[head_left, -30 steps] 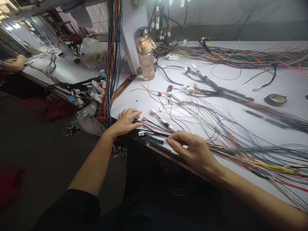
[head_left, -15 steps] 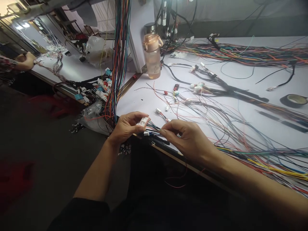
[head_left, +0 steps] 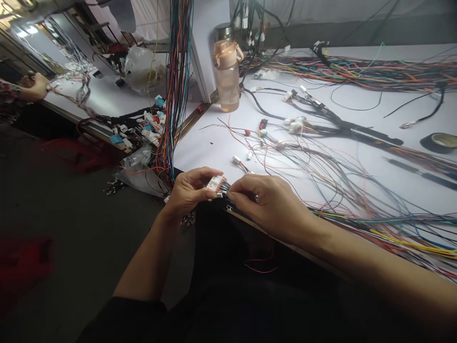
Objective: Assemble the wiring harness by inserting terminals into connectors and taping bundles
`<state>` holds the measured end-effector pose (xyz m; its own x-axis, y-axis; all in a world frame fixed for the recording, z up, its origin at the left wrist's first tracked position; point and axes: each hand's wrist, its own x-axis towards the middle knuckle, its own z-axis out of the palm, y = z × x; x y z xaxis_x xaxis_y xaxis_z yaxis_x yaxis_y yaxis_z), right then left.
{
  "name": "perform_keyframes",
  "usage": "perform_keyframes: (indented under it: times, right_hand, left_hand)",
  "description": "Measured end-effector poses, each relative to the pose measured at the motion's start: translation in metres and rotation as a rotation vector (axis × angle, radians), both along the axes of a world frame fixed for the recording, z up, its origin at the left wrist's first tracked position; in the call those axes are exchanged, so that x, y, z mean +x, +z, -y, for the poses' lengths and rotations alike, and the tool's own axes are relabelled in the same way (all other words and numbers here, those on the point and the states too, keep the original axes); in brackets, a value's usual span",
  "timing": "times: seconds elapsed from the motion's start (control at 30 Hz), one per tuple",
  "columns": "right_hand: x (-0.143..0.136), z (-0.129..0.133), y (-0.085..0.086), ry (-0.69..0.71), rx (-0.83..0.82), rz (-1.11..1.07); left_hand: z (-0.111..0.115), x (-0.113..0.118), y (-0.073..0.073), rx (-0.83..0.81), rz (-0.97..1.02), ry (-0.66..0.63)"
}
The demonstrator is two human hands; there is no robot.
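Note:
My left hand (head_left: 191, 190) grips a white wire connector (head_left: 215, 183) between thumb and fingers at the front edge of the table. A bunch of thin wires (head_left: 225, 186) runs out of the connector's right side. Close by on the right, my right hand (head_left: 266, 200) pinches at these wires with thumb and forefinger; which wire lies between the fingertips is hidden. A smaller white connector (head_left: 220, 195) shows just below the held one. Beyond my right hand, another small white plug (head_left: 236, 160) with short wires lies on the table.
A bottle with a peach lid (head_left: 227, 76) stands at the back by the post. Left of it hangs a thick wire bundle (head_left: 178, 85). Harnesses and loose wires (head_left: 321, 166) spread over the right side, with a tape roll (head_left: 442, 142). Another person's hand (head_left: 35, 88) is far left.
My right hand has moved left along the wires, closer to the connector. The connector in my left hand is turned slightly. The view has shifted a little.

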<state>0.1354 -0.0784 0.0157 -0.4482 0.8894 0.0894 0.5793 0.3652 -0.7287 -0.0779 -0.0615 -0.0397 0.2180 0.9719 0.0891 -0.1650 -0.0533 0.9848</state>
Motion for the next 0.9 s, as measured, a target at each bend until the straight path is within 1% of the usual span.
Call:
perform_keyframes:
  times: [0.23, 0.4, 0.6, 0.8, 0.9]
  right_hand:
    - [0.001, 0.003, -0.006, 0.006, 0.123, 0.019]
    - [0.000, 0.007, -0.009, 0.000, 0.176, 0.015]
    - [-0.001, 0.011, -0.010, 0.023, 0.190, 0.018]
    - [0.000, 0.015, -0.017, 0.031, 0.283, -0.010]
    - [0.000, 0.017, -0.019, 0.033, 0.315, -0.038]
  left_hand:
    - [0.005, 0.002, 0.003, 0.004, -0.043, 0.005]
    - [0.010, 0.006, 0.004, -0.012, -0.068, 0.049]
    - [0.015, 0.010, 0.003, -0.013, -0.046, 0.038]
    - [0.020, 0.012, -0.001, 0.008, -0.027, 0.058]
    - [0.023, 0.013, -0.001, 0.012, 0.001, 0.048]
